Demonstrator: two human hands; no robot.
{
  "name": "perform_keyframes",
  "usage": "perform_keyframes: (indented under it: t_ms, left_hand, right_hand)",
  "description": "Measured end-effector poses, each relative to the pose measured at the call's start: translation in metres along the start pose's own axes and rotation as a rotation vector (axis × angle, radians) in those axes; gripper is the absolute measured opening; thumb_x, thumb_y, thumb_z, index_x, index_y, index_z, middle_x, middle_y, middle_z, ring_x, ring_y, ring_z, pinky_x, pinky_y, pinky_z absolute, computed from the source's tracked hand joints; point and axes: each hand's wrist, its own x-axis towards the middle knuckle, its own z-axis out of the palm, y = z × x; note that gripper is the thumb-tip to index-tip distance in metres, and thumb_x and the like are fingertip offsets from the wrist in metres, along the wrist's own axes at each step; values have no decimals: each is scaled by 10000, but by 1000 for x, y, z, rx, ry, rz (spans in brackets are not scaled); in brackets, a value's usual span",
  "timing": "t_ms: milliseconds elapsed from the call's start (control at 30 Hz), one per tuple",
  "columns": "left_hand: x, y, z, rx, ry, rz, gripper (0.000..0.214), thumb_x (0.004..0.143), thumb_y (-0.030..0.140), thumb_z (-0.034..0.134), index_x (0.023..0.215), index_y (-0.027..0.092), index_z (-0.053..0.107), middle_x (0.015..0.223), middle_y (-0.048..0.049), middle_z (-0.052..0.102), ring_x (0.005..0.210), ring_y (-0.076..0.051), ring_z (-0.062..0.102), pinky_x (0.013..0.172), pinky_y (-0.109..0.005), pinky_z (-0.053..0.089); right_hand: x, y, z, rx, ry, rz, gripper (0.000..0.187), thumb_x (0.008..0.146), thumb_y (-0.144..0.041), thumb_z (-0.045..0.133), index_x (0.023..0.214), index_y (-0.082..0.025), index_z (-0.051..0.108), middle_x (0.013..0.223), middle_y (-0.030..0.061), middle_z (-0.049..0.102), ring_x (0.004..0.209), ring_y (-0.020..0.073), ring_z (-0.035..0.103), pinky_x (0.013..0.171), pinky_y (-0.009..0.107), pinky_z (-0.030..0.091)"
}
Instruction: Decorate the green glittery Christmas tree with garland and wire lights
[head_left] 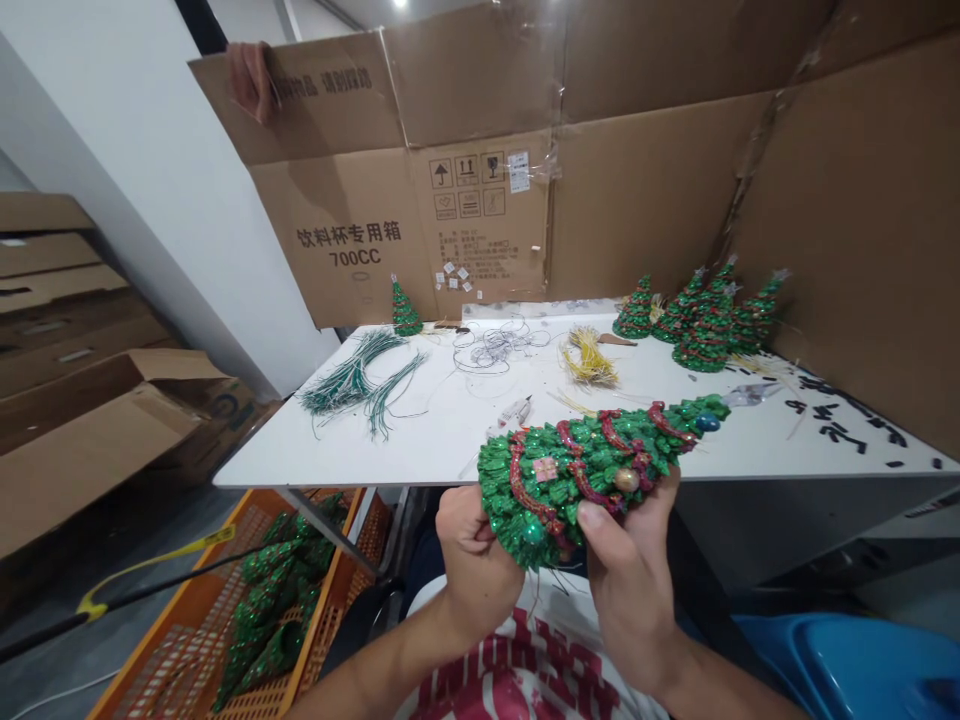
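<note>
Both my hands hold a green glittery Christmas tree ornament, tilted on its side with its tip pointing right, over the table's front edge. It has red garland and small baubles. My left hand grips its wide base end, and my right hand presses a thumb on its lower middle. Thin wires dangle below it. A white table lies just beyond my hands, with a small clear-and-white tool nearest them, a bundle of green wires, silvery wire and yellow strands.
Several finished green trees stand at the table's back right, and one at the back left. Cardboard sheets wall the table's far side. An orange crate of green trees sits low left, and a blue plastic bin low right.
</note>
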Motion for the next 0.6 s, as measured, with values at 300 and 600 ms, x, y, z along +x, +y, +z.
perform_keyframes:
  t_ms: [300,600]
  left_hand:
    - [1,4,-1,-8,7,14,518,918,243,720,488,187,437,465,55,421,467,-91,349,448,-217,309]
    - [1,3,0,-51,-19,15,512,901,185,748,515,175,412,479,72,411,476,-74,335,470,-198,316]
  right_hand:
    - [1,2,-1,-2,-5,6,902,932,-357,794,1651,-429,255,1423,47,638,1331,295,613,1234,528,408]
    - [0,3,-3,-28,-23,-27,880,973,-347,754,1673,-426,229,1399,35,642,1300,267,622,1214,491,423]
